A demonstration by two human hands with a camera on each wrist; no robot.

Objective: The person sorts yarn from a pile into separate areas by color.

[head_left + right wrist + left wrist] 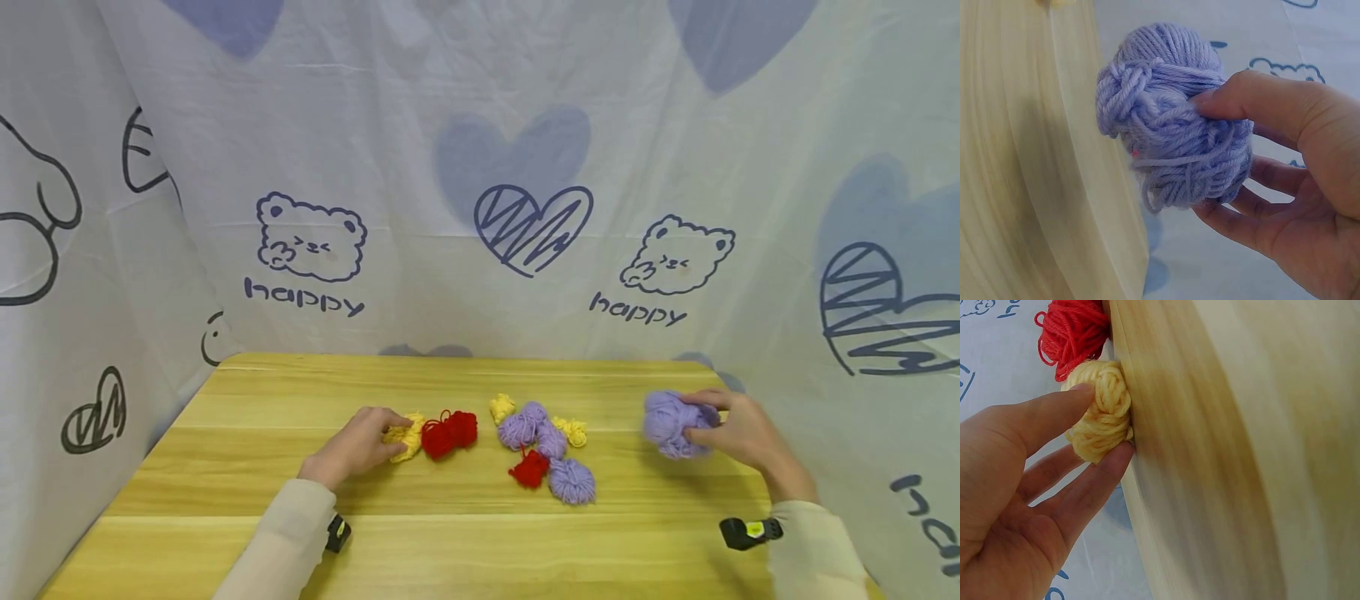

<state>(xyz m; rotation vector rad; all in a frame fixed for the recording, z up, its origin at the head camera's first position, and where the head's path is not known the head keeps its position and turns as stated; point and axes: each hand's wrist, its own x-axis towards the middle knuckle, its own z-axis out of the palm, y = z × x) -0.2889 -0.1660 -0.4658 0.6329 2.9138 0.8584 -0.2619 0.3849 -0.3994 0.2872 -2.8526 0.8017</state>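
Left hand [358, 448] pinches yellow yarn [1109, 419] on surface [420, 554]; right hand [738, 429] grips raised purple ball [1172, 131]. Thumbs oppose fingers, probably so soft strands don't slip.

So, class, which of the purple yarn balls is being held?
The rightmost purple ball in the head view, gripped by the right hand. The other purple balls sit grouped on the table, with no hand touching them.

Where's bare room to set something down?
Bare tabletop stretches between the left sleeve and right sleeve. A smaller patch separates the central yarn cluster from the purple ball in the right hand. The cluster itself is crowded.
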